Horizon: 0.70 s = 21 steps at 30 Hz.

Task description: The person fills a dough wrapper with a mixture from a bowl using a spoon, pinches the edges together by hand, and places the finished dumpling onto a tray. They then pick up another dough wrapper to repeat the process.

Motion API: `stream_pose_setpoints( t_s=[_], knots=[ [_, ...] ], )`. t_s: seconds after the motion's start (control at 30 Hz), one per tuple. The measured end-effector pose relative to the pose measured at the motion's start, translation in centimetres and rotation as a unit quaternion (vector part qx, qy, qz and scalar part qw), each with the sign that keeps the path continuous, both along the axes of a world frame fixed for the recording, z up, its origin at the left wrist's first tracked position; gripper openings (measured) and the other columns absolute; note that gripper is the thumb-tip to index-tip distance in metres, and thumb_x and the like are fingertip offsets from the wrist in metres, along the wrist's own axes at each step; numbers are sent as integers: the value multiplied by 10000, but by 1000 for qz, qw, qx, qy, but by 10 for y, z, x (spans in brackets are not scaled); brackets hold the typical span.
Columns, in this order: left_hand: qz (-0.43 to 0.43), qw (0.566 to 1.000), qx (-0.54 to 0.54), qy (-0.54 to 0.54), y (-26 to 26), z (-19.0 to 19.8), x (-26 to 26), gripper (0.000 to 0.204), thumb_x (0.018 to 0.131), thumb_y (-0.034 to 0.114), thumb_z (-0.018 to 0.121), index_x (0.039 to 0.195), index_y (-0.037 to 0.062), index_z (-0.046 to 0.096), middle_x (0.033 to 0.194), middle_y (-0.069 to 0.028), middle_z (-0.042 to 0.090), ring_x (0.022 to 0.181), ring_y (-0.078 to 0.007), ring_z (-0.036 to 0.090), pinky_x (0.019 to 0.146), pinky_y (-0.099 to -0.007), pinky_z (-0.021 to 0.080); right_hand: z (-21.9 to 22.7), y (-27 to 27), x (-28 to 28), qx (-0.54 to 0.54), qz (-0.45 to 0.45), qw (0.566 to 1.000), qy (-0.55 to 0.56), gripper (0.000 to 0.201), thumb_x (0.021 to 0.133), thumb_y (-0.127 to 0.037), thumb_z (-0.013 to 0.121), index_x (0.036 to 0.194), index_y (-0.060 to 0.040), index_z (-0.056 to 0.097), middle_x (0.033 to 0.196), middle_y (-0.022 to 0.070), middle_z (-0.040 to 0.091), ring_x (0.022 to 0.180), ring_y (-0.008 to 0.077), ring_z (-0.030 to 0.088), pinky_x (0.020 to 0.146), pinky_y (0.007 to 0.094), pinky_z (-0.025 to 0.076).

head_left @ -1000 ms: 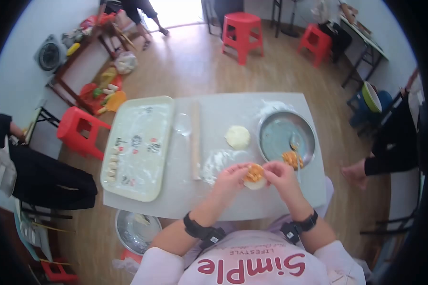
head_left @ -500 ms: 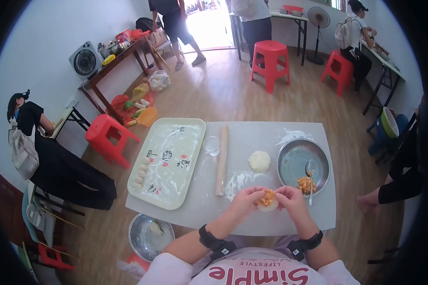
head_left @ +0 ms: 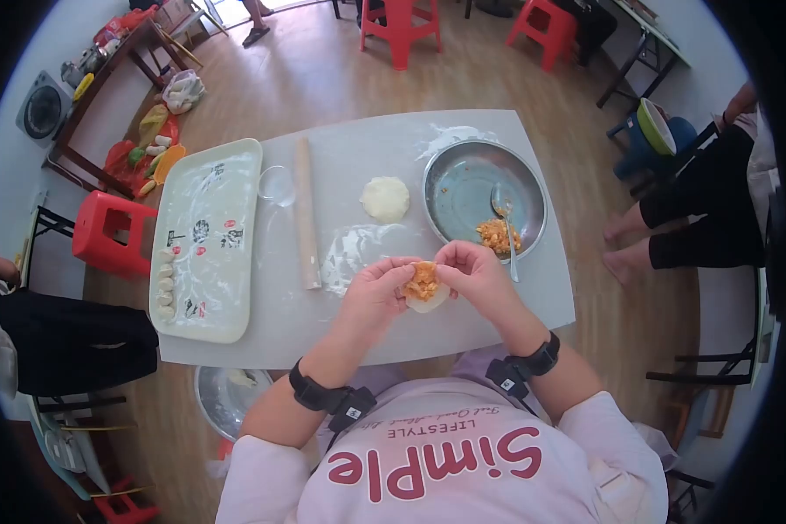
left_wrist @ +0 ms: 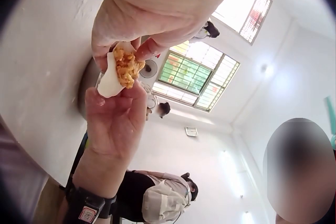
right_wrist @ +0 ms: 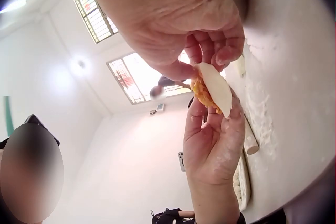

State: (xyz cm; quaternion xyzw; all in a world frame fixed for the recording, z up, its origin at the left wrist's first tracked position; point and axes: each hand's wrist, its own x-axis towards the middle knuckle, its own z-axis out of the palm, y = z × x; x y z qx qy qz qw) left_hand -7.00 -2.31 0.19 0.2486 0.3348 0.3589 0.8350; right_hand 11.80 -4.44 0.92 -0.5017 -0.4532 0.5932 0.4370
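Note:
A round white dough wrapper (head_left: 428, 303) carrying an orange filling (head_left: 423, 281) is held above the table's near side. The left hand (head_left: 371, 297) pinches its left edge and the right hand (head_left: 480, 281) pinches its right edge, thumbs beside the filling. In the left wrist view the wrapper (left_wrist: 109, 81) bends around the filling (left_wrist: 127, 67), its top uncovered. The right wrist view shows the wrapper's pale outer side (right_wrist: 216, 88) between both hands. Beyond the hands, a steel bowl (head_left: 463, 196) holds more filling (head_left: 498, 236) and a spoon (head_left: 503, 210).
On the table (head_left: 358, 336) lie a flat dough round (head_left: 385, 200), a rolling pin (head_left: 306, 214), a clear round cup (head_left: 277, 186) and a tray (head_left: 227, 297) with several dumplings (head_left: 165, 284) along its left side. A metal basin (head_left: 223, 397) stands below. People stand at both sides.
The head view has swung about, shifting the whole scene in the picture. Both hands keep their pinch on the filled wrapper, with little visible change in their hold.

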Motion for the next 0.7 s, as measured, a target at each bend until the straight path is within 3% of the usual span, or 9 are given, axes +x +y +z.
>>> stream_pose_setpoints(
  t_s=[0.27, 0.33, 0.37, 0.43, 0.47, 0.53, 0.63, 0.7],
  knots=[
    [-12, 1000, -19, 1, 2, 3, 6, 241, 929, 144, 569, 1104, -21, 592, 1035, -100, 637, 964, -174, 629, 850, -319, 514, -5, 0, 0, 60, -15, 998, 0, 100, 841, -115, 664, 835, -48, 590, 710, -36, 588, 602, 14, 515, 536, 176, 400],
    [-13, 1000, -21, 4, 3, 5, 7, 247, 930, 146, 570, 1109, -23, 593, 1037, -100, 637, 966, -174, 629, 853, -320, 514, 3, -2, 1, 119, -32, 986, -112, 93, 834, -91, 668, 837, -42, 590, 722, -18, 575, 632, 32, 529, 561, 185, 412],
    [-13, 1000, -24, 2, 4, 5, 8, 252, 932, 143, 566, 1114, -28, 593, 1045, -104, 638, 972, -175, 629, 855, -320, 514, 7, -3, 1, 120, -32, 986, -112, 93, 834, -91, 668, 837, -42, 590, 722, -18, 575, 632, 32, 529, 561, 185, 412],
    [-13, 1000, -26, -1, 5, 7, 9, 257, 934, 141, 562, 1120, -33, 592, 1053, -108, 639, 977, -177, 629, 857, -321, 515, 12, -5, 2, 202, -56, 954, -212, 105, 805, -57, 688, 846, -30, 594, 789, 37, 572, 692, 115, 572, 598, 243, 448],
    [-15, 1000, -24, -6, 5, 8, 9, 261, 937, 138, 556, 1126, -39, 590, 1062, -112, 639, 984, -179, 629, 858, -323, 515, 14, -6, 2, 204, -56, 954, -213, 105, 805, -57, 688, 846, -30, 594, 789, 37, 572, 692, 115, 572, 598, 243, 448],
    [-17, 1000, -21, -13, 5, 9, 10, 266, 939, 135, 551, 1132, -45, 588, 1070, -117, 639, 991, -182, 629, 860, -325, 516, 17, -8, 1, 323, -77, 888, -319, 125, 771, -29, 706, 853, -25, 612, 861, 86, 561, 757, 217, 586, 634, 315, 474],
    [-16, 999, -28, -13, 5, 9, 12, 275, 942, 134, 546, 1141, -52, 584, 1077, -122, 639, 993, -184, 630, 866, -330, 514, 15, -8, 2, 370, -81, 859, -345, 137, 752, -15, 711, 862, -26, 631, 902, 113, 560, 792, 274, 579, 660, 353, 481],
    [-13, 999, -31, -25, 6, 7, 12, 285, 943, 139, 546, 1148, -55, 581, 1083, -125, 637, 1000, -185, 628, 873, -335, 510, 16, -8, 2, 389, -82, 846, -354, 139, 755, 0, 703, 879, -32, 650, 907, 107, 560, 780, 259, 581, 656, 341, 483]
  ],
)
